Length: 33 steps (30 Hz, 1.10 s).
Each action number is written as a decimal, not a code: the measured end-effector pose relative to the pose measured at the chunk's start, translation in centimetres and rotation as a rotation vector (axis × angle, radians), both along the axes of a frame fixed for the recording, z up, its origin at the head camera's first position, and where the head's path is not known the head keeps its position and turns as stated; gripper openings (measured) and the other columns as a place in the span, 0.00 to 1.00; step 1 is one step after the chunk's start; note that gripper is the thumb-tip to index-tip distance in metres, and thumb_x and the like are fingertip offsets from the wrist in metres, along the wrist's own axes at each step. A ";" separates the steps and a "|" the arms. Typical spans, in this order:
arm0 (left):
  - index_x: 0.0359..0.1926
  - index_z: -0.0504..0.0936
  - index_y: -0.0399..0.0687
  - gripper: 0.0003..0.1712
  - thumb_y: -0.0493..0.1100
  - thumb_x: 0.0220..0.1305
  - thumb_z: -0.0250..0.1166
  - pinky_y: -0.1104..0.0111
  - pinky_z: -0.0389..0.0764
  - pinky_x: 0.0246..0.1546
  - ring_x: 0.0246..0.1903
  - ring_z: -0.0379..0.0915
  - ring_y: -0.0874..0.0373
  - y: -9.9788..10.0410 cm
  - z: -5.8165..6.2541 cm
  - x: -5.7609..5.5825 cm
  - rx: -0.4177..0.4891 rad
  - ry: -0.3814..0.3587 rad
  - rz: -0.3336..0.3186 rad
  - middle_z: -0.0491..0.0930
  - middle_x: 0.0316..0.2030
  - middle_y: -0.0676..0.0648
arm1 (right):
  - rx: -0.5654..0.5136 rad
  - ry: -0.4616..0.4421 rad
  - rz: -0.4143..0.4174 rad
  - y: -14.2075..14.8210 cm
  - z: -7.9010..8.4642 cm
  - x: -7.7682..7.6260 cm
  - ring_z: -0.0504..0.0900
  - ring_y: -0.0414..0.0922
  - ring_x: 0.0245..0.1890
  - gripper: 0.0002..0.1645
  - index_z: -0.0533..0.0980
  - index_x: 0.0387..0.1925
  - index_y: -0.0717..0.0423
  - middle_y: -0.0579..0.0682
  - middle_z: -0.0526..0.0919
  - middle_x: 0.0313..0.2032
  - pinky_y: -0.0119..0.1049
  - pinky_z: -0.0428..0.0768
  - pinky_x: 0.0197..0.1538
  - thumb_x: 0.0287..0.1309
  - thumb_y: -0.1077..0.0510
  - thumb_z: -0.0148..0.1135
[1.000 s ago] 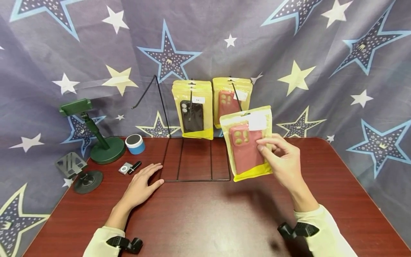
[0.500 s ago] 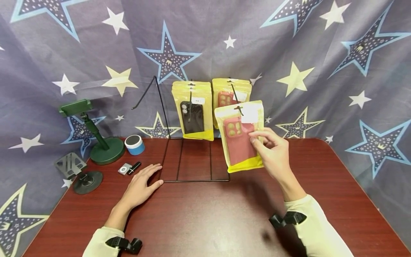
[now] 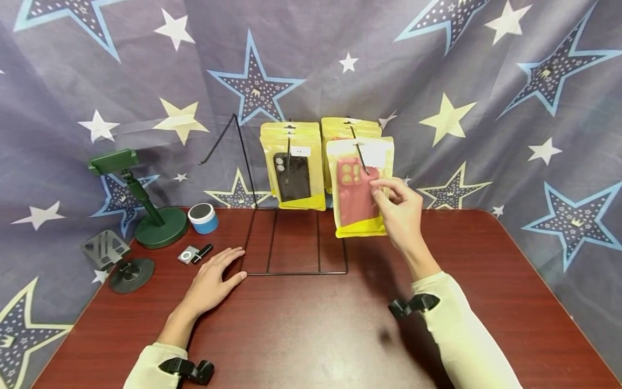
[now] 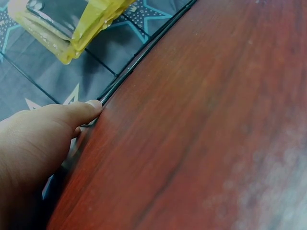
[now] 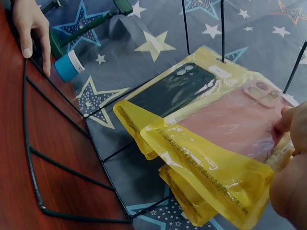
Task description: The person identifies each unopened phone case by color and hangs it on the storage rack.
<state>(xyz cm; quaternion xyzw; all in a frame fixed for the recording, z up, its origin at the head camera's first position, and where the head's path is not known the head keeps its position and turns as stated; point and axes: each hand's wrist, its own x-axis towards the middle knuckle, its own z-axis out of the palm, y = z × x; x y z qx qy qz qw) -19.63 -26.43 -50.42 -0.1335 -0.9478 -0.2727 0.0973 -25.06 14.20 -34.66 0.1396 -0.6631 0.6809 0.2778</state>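
My right hand (image 3: 402, 213) pinches the right edge of a yellow, clear-fronted bag holding a pink phone case (image 3: 358, 189). The black hook (image 3: 362, 158) at the right of the wire rack passes at the bag's top hole, its tip in front of the bag. Behind it hang more yellow bags (image 3: 346, 127), mostly covered. Bags with a black phone case (image 3: 292, 175) hang on the middle hook. My left hand (image 3: 211, 282) rests on the table, fingers relaxed, thumb and fingertips touching the left side of the rack's base (image 3: 296, 273).
The rack's left hook (image 3: 217, 141) carries no bag. At the table's left stand a green phone stand (image 3: 157, 221), a grey phone stand (image 3: 130, 274) and a blue-and-white round container (image 3: 204, 219). A small silver device (image 3: 188, 254) and a black stick-like item (image 3: 202, 253) lie nearby.
My right hand has moved the pink phone case bag left, up and back, and its top hole has come onto the right hook. The left hand has stayed still.
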 end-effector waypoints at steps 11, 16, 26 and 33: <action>0.71 0.74 0.47 0.33 0.53 0.70 0.68 0.33 0.61 0.67 0.75 0.60 0.36 0.1 0.2 0.1 0.000 -0.002 0.003 0.71 0.72 0.37 | -0.065 -0.020 -0.031 -1.2 0.5 -2.2 0.71 0.31 0.16 0.10 0.82 0.43 0.78 0.45 0.84 0.33 0.21 0.62 0.20 0.60 0.76 0.61; 0.71 0.74 0.46 0.33 0.53 0.70 0.68 0.33 0.62 0.67 0.75 0.60 0.36 0.4 0.2 0.0 0.000 -0.001 -0.004 0.71 0.72 0.37 | -0.066 -0.007 -0.067 -1.3 0.1 -3.1 0.64 0.29 0.15 0.10 0.83 0.43 0.76 0.43 0.84 0.33 0.21 0.59 0.20 0.59 0.75 0.62; 0.71 0.75 0.45 0.33 0.52 0.69 0.68 0.33 0.62 0.67 0.75 0.61 0.36 0.8 0.4 -0.3 -0.002 0.003 -0.013 0.71 0.72 0.36 | -0.088 -0.003 -0.109 -1.4 -0.6 -4.6 0.59 0.29 0.15 0.10 0.82 0.42 0.77 0.28 0.83 0.31 0.21 0.58 0.22 0.58 0.75 0.63; 0.71 0.74 0.44 0.33 0.52 0.70 0.68 0.34 0.62 0.68 0.74 0.62 0.35 0.1 0.3 0.0 0.044 -0.019 -0.017 0.71 0.72 0.35 | -0.133 -0.045 -0.107 -0.4 -3.8 -6.5 0.68 0.29 0.20 0.09 0.84 0.42 0.72 0.34 0.84 0.33 0.22 0.63 0.26 0.60 0.72 0.65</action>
